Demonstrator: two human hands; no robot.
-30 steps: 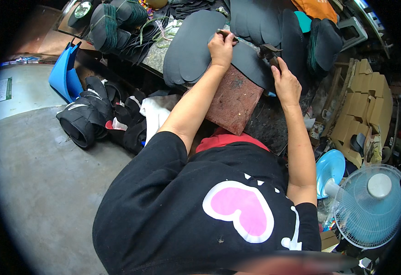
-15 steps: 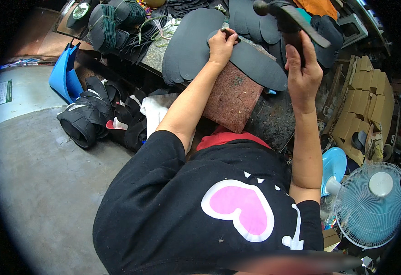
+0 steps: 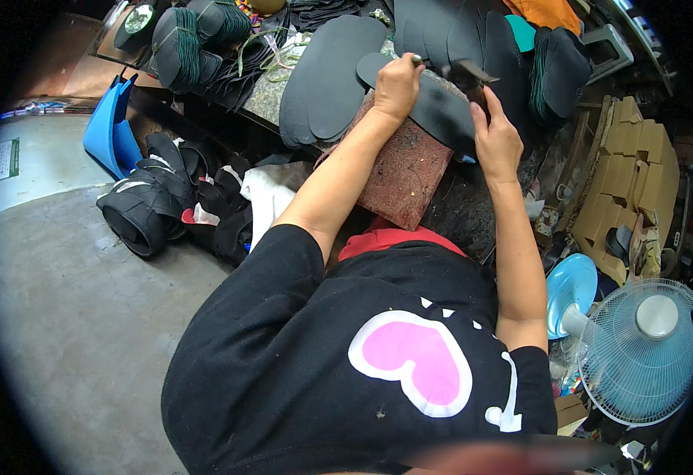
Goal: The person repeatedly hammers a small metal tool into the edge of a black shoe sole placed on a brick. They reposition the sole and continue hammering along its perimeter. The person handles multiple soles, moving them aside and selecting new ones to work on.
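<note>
A dark grey shoe sole (image 3: 439, 107) lies across a reddish-brown block (image 3: 406, 170) in front of me. My left hand (image 3: 398, 89) is closed in a fist over the sole, gripping a short punch-like tool (image 3: 417, 59) whose greenish end pokes out at the top. Its lower tip is hidden by the fingers. In my right hand (image 3: 498, 142) is a hammer (image 3: 471, 77), held by its dark handle just right of the left hand. The hammer head hangs over the sole's right part, apart from the tool. A stack of similar soles (image 3: 331, 79) lies beside the left hand.
More soles (image 3: 449, 36) are piled at the back, with tied bundles (image 3: 176, 49) at far left and right. Black shoe parts (image 3: 144, 198) and a blue folder-like holder (image 3: 113, 127) sit on the left. Cardboard (image 3: 624, 170) and a fan (image 3: 639, 348) stand on the right.
My right hand has brought the hammer down and to the left, closer to my left hand. My left hand has shifted slightly right along the sole, and the tool's end now shows.
</note>
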